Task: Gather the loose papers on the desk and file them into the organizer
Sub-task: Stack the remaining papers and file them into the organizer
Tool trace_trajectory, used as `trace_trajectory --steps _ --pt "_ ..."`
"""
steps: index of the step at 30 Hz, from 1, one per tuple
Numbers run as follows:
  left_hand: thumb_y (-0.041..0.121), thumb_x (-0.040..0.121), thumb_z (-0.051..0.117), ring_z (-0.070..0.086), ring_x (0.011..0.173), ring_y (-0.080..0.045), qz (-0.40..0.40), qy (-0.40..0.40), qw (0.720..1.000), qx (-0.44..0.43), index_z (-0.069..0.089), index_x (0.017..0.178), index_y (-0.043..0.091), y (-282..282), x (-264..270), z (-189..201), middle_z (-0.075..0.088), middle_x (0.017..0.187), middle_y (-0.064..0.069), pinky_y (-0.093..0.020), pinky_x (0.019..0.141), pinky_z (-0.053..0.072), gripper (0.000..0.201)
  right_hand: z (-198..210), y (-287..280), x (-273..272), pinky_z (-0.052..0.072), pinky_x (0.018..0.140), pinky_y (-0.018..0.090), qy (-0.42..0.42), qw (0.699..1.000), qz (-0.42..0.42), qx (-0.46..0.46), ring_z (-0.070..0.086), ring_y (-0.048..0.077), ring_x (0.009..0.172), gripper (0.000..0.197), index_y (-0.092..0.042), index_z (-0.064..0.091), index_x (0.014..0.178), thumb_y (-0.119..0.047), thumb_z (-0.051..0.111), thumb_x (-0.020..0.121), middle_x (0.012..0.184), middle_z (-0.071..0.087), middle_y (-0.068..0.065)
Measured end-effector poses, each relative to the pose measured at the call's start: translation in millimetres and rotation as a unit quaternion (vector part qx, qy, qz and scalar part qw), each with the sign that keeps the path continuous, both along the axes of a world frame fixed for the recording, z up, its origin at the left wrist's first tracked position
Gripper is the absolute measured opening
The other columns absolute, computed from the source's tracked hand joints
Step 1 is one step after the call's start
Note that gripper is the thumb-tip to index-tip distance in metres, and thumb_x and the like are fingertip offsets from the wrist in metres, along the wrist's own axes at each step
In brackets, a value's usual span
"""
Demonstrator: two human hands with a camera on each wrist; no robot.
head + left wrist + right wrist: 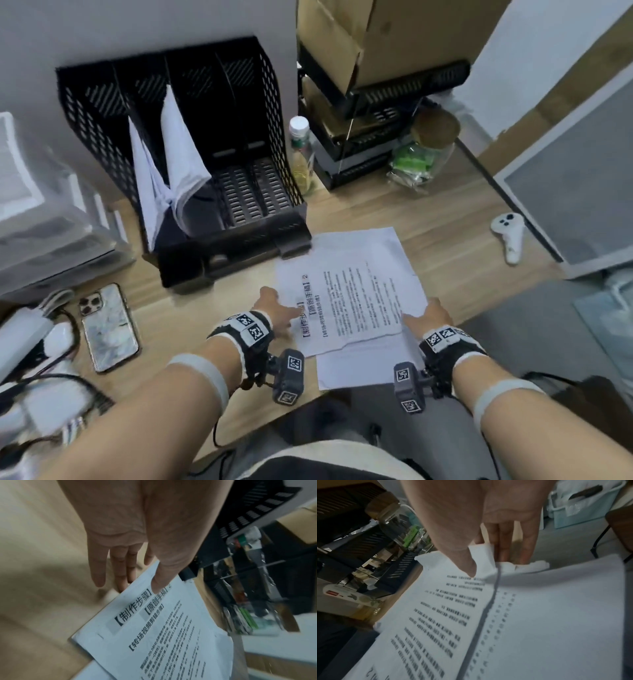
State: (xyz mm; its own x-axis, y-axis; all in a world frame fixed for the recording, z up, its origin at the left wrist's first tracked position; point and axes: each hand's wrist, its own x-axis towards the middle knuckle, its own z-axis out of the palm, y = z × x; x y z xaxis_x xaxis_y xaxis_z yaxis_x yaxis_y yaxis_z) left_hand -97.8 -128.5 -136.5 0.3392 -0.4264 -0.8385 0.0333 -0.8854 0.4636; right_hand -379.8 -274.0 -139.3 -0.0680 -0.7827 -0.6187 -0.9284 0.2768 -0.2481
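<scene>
Loose printed sheets (352, 298) lie fanned on the wooden desk (438, 219), just in front of the black mesh file organizer (274, 113), with gathering under way. The right hand (430, 315) pinches one corner, thumb on top. The left hand (274, 306), fingers straight, seemingly slides under the opposite edge; next, the stack needs squaring, lifting and slotting upright.

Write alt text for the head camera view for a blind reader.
The left hand and right hand are at opposite edges of loose white printed papers on a light wooden desk, near a black mesh file organizer holding white sheets.
</scene>
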Motion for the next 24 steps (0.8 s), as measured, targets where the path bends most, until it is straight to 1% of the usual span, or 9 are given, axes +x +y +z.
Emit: trace_trajectory --steps 2,4,5,9,12,16,19,21,24 --pt "0.032 0.065 0.087 0.069 0.097 -0.032 0.016 0.008 1.000 0.003 0.050 0.108 0.005 2 -8 -8 0.067 0.105 -0.011 -0.053 0.088 0.059 0.063 -4 4 -7 0.049 0.078 0.031 -0.036 0.999 0.020 -0.019 0.062 0.030 0.095 0.035 -0.010 0.052 0.119 -0.023 0.058 0.087 0.116 0.065 0.015" --pt "0.022 0.079 0.079 0.070 0.092 -0.028 0.011 -0.015 0.999 -0.026 0.065 0.096 0.011 5 -21 5 0.073 0.100 -0.008 -0.046 0.091 0.058 0.024 -4 5 -11 0.047 0.074 0.028 -0.067 0.996 0.058 -0.026 0.062 0.027 0.087 0.019 -0.013 0.063 0.106 -0.020 0.053 0.091 0.107 0.070 0.009" --pt "0.015 0.086 0.072 0.070 0.096 -0.027 0.012 -0.019 0.999 -0.044 0.068 0.102 0.014 7 -28 11 0.074 0.107 -0.007 -0.043 0.093 0.057 0.016 -3 5 -13 0.045 0.073 0.027 -0.091 0.993 0.064 -0.023 0.062 0.025 0.085 0.020 -0.014 0.066 0.106 -0.020 0.053 0.092 0.104 0.071 0.006" --pt "0.003 0.094 0.059 0.070 0.104 -0.029 0.051 -0.033 0.993 -0.104 0.063 0.127 0.019 22 -35 18 0.072 0.120 -0.008 -0.047 0.096 0.056 0.038 -1 -4 -27 0.047 0.072 0.027 -0.115 0.990 0.078 -0.022 0.064 0.025 0.086 0.014 -0.015 0.069 0.096 -0.016 0.056 0.090 0.091 0.069 0.001" --pt "0.000 0.094 0.055 0.066 0.103 -0.027 0.050 -0.122 0.984 -0.118 0.063 0.127 0.014 34 -14 22 0.071 0.123 -0.012 -0.044 0.096 0.054 0.036 2 -18 -34 0.048 0.077 0.028 -0.140 0.988 0.041 -0.040 0.065 0.026 0.091 0.011 -0.017 0.067 0.086 -0.011 0.059 0.087 0.084 0.065 -0.003" --pt "-0.001 0.093 0.056 0.064 0.107 -0.034 0.075 -0.218 0.971 -0.057 0.066 0.123 0.005 59 24 27 0.070 0.120 -0.019 -0.036 0.092 0.047 0.032 10 -31 -26 0.044 0.077 0.026 -0.143 0.987 0.064 -0.043 0.063 0.024 0.092 0.014 -0.018 0.065 0.094 -0.010 0.056 0.087 0.092 0.064 -0.001" --pt "-0.001 0.093 0.054 0.060 0.114 -0.046 0.083 -0.287 0.954 0.000 0.066 0.119 -0.002 77 47 27 0.067 0.120 -0.029 -0.044 0.097 0.045 0.029 8 -28 -15 0.046 0.081 0.028 -0.108 0.987 0.119 0.025 0.061 0.020 0.096 0.012 -0.024 0.061 0.100 -0.022 0.060 0.088 0.100 0.061 -0.004" --pt "0.000 0.095 0.048 0.059 0.113 -0.049 0.064 -0.323 0.944 0.017 0.066 0.117 -0.003 81 56 32 0.066 0.119 -0.032 -0.044 0.095 0.044 0.029 5 -21 -10 0.047 0.078 0.027 -0.088 0.987 0.131 0.043 0.061 0.018 0.090 0.017 -0.023 0.059 0.102 -0.027 0.064 0.087 0.097 0.061 -0.004" --pt "0.004 0.095 0.044 0.061 0.109 -0.049 0.026 -0.368 0.929 0.027 0.067 0.116 0.006 79 67 38 0.067 0.117 -0.030 -0.044 0.091 0.048 0.031 7 -11 0 0.043 0.058 0.025 -0.042 0.989 0.143 0.018 0.057 0.014 0.069 0.016 -0.019 0.057 0.088 -0.033 0.066 0.083 0.079 0.060 -0.004"
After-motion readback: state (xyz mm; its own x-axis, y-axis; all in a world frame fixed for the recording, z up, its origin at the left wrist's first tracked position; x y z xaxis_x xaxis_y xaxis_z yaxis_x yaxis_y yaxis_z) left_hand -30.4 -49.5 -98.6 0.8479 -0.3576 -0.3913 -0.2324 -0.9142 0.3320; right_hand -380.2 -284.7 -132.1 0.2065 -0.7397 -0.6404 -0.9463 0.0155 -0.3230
